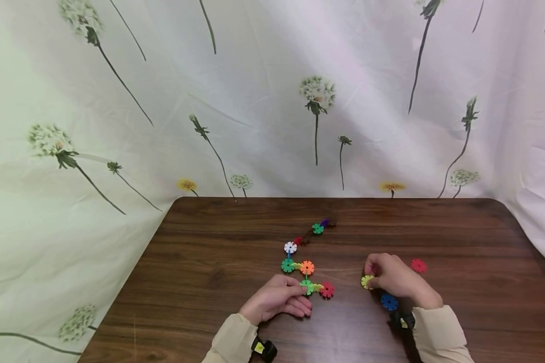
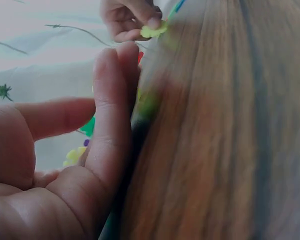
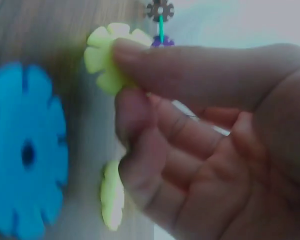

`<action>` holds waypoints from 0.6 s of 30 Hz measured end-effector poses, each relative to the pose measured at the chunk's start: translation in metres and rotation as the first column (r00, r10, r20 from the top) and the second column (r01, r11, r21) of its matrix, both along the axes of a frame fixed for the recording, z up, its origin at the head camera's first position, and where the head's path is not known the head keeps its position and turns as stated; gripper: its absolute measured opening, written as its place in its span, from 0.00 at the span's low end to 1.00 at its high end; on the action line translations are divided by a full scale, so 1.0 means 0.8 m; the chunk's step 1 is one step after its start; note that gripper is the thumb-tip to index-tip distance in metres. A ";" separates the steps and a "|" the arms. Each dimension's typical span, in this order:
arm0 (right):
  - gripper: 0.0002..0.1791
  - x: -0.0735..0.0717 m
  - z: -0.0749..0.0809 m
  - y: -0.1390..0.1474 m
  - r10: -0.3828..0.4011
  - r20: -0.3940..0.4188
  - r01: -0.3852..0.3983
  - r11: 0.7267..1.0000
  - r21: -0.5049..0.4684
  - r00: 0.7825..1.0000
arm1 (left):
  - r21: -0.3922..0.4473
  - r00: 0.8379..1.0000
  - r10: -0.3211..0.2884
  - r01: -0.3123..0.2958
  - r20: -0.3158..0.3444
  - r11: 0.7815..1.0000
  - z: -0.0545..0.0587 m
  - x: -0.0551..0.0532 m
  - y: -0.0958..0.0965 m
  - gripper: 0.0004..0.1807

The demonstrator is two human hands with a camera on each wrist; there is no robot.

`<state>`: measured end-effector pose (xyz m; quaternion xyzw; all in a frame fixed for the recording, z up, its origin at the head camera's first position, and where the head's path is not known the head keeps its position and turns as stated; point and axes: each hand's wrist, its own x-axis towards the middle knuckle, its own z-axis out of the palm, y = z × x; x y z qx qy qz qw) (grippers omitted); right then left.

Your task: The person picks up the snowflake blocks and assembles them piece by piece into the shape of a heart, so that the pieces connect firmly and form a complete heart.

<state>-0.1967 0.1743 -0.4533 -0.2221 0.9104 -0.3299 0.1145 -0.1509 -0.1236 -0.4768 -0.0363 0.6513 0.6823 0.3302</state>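
- So the left hand has its thumb on top of a light-green disc near the close end of a zigzag chain of little notched discs. Looks like a pinch from the head view, though the left wrist cam is blurry and the fingers mostly hide the piece, so don't quote me on the exact grip.
- Chain lies on the wood-look table, running from that hand away toward the far edge. Just right of the left fingertips, a yellow piece links to a red end disc.
- Right hand is pinching a loose yellow disc between thumb and finger, super clear in the right wrist view. It's off to the right of the chain, apart from the red end.
- Blue disc sits just on the near side of the right hand, not held.
- Lone red disc is on the table to the right of that hand.
- There's another yellow piece nearly edge-on below the right fingers in that wrist view; can't tell what it's resting against.
- Backdrop is pale dandelion-print cloth.
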 end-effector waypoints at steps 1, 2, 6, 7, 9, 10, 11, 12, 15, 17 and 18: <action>0.12 0.000 -0.001 -0.003 0.020 -0.002 -0.020 1.000 -0.016 1.000 | -0.022 1.000 0.003 -0.004 -0.016 1.000 0.001 0.000 -0.001 0.10; 0.11 -0.001 -0.002 -0.005 0.040 0.002 -0.040 0.999 -0.035 0.999 | -0.049 0.999 0.008 -0.010 -0.033 0.999 0.003 0.001 -0.003 0.11; 0.08 -0.002 -0.006 -0.014 0.093 0.016 -0.091 0.991 -0.093 0.996 | -0.164 0.993 0.023 -0.042 -0.114 0.986 0.014 0.004 -0.010 0.14; 0.07 -0.002 -0.008 -0.016 0.105 0.015 -0.103 0.989 -0.102 0.994 | -0.184 0.991 0.027 -0.051 -0.128 0.982 0.016 0.007 -0.011 0.14; 0.06 -0.002 -0.009 -0.020 0.124 0.023 -0.121 0.986 -0.111 0.992 | -0.189 0.991 0.025 -0.051 -0.134 0.981 0.020 0.014 -0.009 0.15; 0.06 -0.003 -0.010 -0.023 0.129 0.027 -0.125 0.986 -0.111 0.991 | -0.167 0.993 0.020 -0.040 -0.120 0.985 0.020 0.019 -0.007 0.16; 0.06 -0.003 -0.010 -0.025 0.130 0.033 -0.126 0.986 -0.112 0.991 | -0.128 0.995 0.009 -0.021 -0.097 0.992 0.020 0.025 -0.003 0.16; 0.06 -0.004 -0.011 -0.028 0.133 0.035 -0.128 0.986 -0.109 0.991 | -0.070 0.998 -0.006 0.001 -0.065 0.998 0.018 0.030 0.002 0.17; 0.06 -0.005 -0.010 -0.035 0.134 0.032 -0.130 0.986 -0.106 0.990 | 0.121 0.998 -0.035 0.029 0.050 0.992 0.011 0.048 0.024 0.20; 0.06 -0.006 -0.008 -0.039 0.141 0.023 -0.137 0.984 -0.115 0.990 | 0.220 0.993 -0.016 -0.010 0.117 0.976 0.006 0.055 0.041 0.20; 0.06 -0.007 -0.008 -0.041 0.146 0.018 -0.143 0.983 -0.117 0.989 | 0.248 0.990 0.007 -0.041 0.138 0.968 0.004 0.058 0.049 0.21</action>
